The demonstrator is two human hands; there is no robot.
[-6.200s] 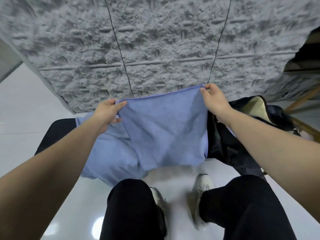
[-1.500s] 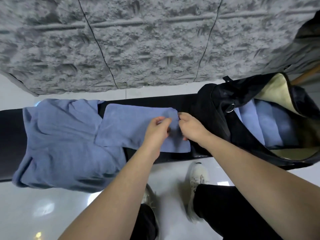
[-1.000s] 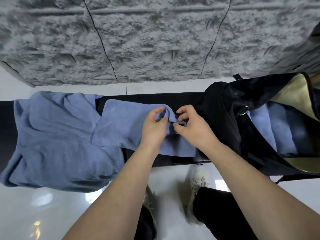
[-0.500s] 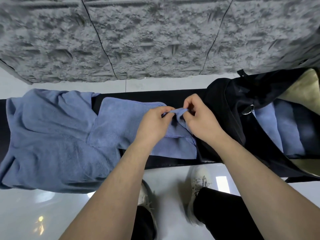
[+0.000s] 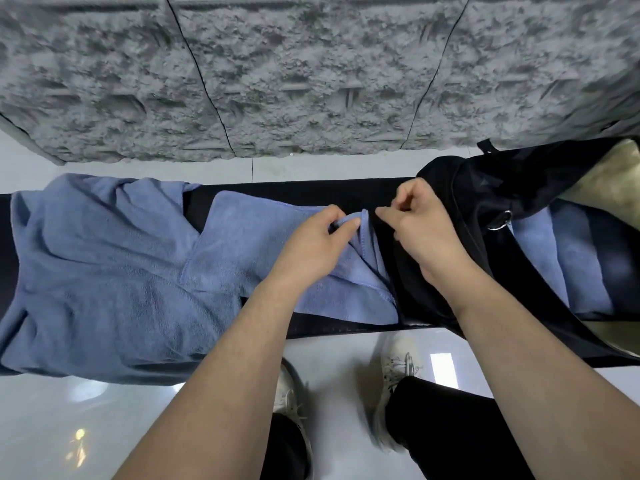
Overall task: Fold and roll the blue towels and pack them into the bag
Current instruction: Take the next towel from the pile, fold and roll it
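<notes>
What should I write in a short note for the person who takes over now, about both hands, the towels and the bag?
Left hand: pinches the right end of the folded towel, starting the roll.
Right hand: fingers curled beside that end; I cannot tell if it touches the cloth.
Folded towel lies flat on the black bench. Loose pile lies at its left, partly under it.
Bag stands open at the right, rolled towels inside.
Done: some towels packed, this one folded.
Left: roll it, pack it, then the pile.

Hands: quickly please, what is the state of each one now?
Left hand: pinching the right end of the folded towel.
Right hand: fingers curled, holding nothing visible.
</notes>
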